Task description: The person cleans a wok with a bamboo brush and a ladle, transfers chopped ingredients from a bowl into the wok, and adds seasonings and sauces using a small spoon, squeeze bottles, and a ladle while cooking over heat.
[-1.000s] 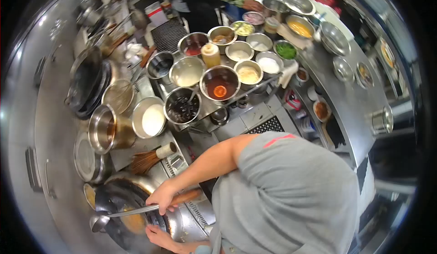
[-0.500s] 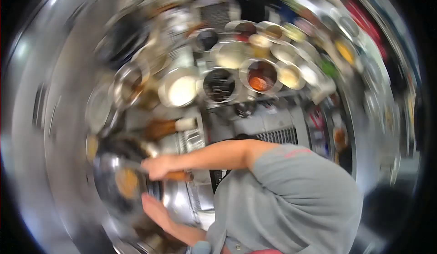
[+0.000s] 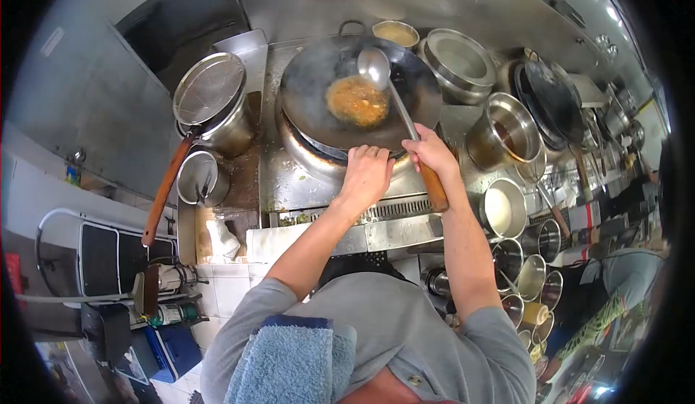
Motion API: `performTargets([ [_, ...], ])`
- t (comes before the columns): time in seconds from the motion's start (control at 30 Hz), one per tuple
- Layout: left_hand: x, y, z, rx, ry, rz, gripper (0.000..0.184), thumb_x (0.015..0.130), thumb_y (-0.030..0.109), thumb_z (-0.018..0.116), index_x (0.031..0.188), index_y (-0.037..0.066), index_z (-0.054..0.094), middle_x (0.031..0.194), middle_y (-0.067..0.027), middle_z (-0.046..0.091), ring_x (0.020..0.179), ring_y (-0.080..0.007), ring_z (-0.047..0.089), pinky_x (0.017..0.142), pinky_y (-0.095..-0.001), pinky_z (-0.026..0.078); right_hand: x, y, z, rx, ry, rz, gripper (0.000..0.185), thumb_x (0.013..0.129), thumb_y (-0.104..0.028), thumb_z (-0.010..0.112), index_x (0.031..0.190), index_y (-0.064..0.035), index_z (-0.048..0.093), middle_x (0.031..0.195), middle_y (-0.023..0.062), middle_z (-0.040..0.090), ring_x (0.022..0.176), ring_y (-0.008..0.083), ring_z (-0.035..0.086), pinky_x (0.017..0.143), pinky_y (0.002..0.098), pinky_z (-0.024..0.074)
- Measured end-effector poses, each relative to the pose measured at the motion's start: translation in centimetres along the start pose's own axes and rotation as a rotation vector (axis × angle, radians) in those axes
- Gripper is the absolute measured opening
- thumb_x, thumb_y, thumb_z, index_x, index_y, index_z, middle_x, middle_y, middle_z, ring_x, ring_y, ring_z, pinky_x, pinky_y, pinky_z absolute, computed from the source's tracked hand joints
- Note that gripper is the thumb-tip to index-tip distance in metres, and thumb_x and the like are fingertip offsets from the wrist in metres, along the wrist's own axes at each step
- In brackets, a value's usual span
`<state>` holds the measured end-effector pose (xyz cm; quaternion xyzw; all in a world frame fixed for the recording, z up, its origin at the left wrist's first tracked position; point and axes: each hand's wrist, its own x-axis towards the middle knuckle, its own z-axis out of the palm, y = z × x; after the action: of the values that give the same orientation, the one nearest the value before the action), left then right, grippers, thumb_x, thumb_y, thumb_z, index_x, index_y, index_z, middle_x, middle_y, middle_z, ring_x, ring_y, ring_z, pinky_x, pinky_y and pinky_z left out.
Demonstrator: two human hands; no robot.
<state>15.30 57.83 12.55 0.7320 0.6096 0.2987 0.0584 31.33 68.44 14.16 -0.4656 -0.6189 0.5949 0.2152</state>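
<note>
The shiny metal worktop (image 3: 279,187) is the biggest thing. On it, the big black wok (image 3: 413,100) sits on a round stove ring (image 3: 311,165), with smoke coming up. Left of the wok is a tall pot (image 3: 239,130) with a round strainer (image 3: 210,89) on top. The long ladle (image 3: 402,107) leans into the wok, its round end by the brown food (image 3: 356,102) in the middle. The right hand (image 3: 434,156) has its fingers closed around the ladle's handle. The left hand (image 3: 368,175) has bent fingers at the wok's near edge; I can't tell how tightly they hold.
</note>
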Motion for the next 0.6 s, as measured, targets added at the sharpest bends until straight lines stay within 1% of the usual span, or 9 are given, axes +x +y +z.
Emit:
performTargets([
  [0.03, 0.2, -0.5, 0.8, -0.007, 0.068, 0.005, 0.017, 0.086, 0.014, 0.060, 0.096, 0.000, 0.062, 0.094, -0.0181, 0.065, 0.095, -0.0348, 0.059, 0.084, -0.0460, 0.042, 0.4, 0.1, -0.2, 0.045, -0.051, 0.018, 0.026, 0.086, -0.012, 0.060, 0.109, -0.0014, 0.053, 0.060, 0.0005, 0.049, 0.048, 0.0098, 0.048, 0.040, 0.0274, 0.0406],
  [0.1, 0.3, -1.6, 2.5, -0.023, 0.194, 0.022, 0.011, 0.086, 0.015, 0.061, 0.086, 0.004, 0.063, 0.083, -0.0135, 0.065, 0.085, -0.0326, 0.060, 0.076, -0.0449, 0.040, 0.0, 0.2, -0.2, 0.077, -0.147, 0.015, 0.030, 0.087, -0.012, 0.060, 0.114, -0.0016, 0.051, 0.061, -0.0010, 0.049, 0.047, 0.0081, 0.047, 0.039, 0.0257, 0.0389],
  [0.17, 0.1, -2.0, 2.9, -0.008, 0.171, -0.020, 0.009, 0.086, 0.014, 0.061, 0.084, 0.005, 0.062, 0.083, -0.0133, 0.065, 0.083, -0.0323, 0.060, 0.076, -0.0449, 0.040, -3.0, -0.8, 0.1, 0.102, -0.219, 0.021, 0.033, 0.087, -0.012, 0.060, 0.116, -0.0015, 0.050, 0.062, -0.0016, 0.049, 0.047, 0.0073, 0.046, 0.039, 0.0249, 0.0386],
  [0.2, 0.1, -2.1, 3.0, -0.002, 0.159, -0.036, 0.009, 0.086, 0.013, 0.061, 0.084, 0.005, 0.061, 0.083, -0.0132, 0.066, 0.083, -0.0322, 0.060, 0.076, -0.0448, 0.040, -4.0, -0.5, -0.1, 0.054, -0.209, 0.042, 0.041, 0.087, -0.013, 0.060, 0.124, -0.0007, 0.048, 0.064, -0.0014, 0.048, 0.047, 0.0077, 0.046, 0.039, 0.0251, 0.0402],
  [0.33, -0.6, -0.1, 0.2, -0.065, 0.138, -0.013, 0.009, 0.086, 0.012, 0.062, 0.083, 0.005, 0.058, 0.079, -0.0129, 0.065, 0.081, -0.0331, 0.061, 0.075, -0.0449, 0.040, -6.8, -0.4, 0.0, -0.184, -0.066, -0.011, 0.055, 0.085, -0.012, 0.060, 0.136, -0.0029, 0.042, 0.063, 0.0000, 0.048, 0.047, 0.0098, 0.048, 0.040, 0.0271, 0.0440],
  [0.43, 0.1, -0.1, 0.9, -0.109, 0.132, -0.060, 0.009, 0.086, 0.012, 0.062, 0.082, 0.005, 0.057, 0.075, -0.0129, 0.064, 0.079, -0.0335, 0.062, 0.075, -0.0458, 0.040, -6.9, -0.1, 0.5, -0.219, -0.049, -0.023, 0.054, 0.085, -0.011, 0.060, 0.136, -0.0038, 0.044, 0.064, 0.0003, 0.050, 0.047, 0.0094, 0.049, 0.040, 0.0265, 0.0434],
  [0.47, 0.3, 0.1, 1.1, -0.095, 0.097, -0.102, 0.011, 0.085, 0.010, 0.063, 0.079, 0.005, 0.056, 0.071, -0.0139, 0.064, 0.076, -0.0343, 0.063, 0.073, -0.0463, 0.040, -7.0, -0.1, -0.1, -0.124, -0.115, -0.037, 0.053, 0.086, -0.011, 0.059, 0.136, -0.0041, 0.044, 0.065, 0.0006, 0.050, 0.047, 0.0094, 0.050, 0.040, 0.0268, 0.0430],
  [0.57, -1.7, 2.1, -0.6, -0.123, 0.014, -0.093, 0.012, 0.085, 0.010, 0.063, 0.077, 0.005, 0.056, 0.069, -0.0157, 0.063, 0.074, -0.0359, 0.063, 0.071, -0.0468, 0.041, -9.0, -0.5, -0.7, -0.066, -0.071, -0.041, 0.052, 0.086, -0.010, 0.058, 0.136, -0.0046, 0.044, 0.064, 0.0002, 0.050, 0.047, 0.0094, 0.049, 0.040, 0.0275, 0.0429],
  [0.6, -2.4, 3.0, -1.2, -0.171, 0.111, -0.028, 0.013, 0.085, 0.011, 0.063, 0.076, 0.005, 0.057, 0.068, -0.0171, 0.062, 0.072, -0.0373, 0.062, 0.068, -0.0471, 0.042, -9.3, -0.3, -0.6, -0.045, -0.035, -0.072, 0.052, 0.085, -0.008, 0.058, 0.136, -0.0045, 0.044, 0.066, 0.0017, 0.052, 0.046, 0.0106, 0.050, 0.040, 0.0290, 0.0433],
])
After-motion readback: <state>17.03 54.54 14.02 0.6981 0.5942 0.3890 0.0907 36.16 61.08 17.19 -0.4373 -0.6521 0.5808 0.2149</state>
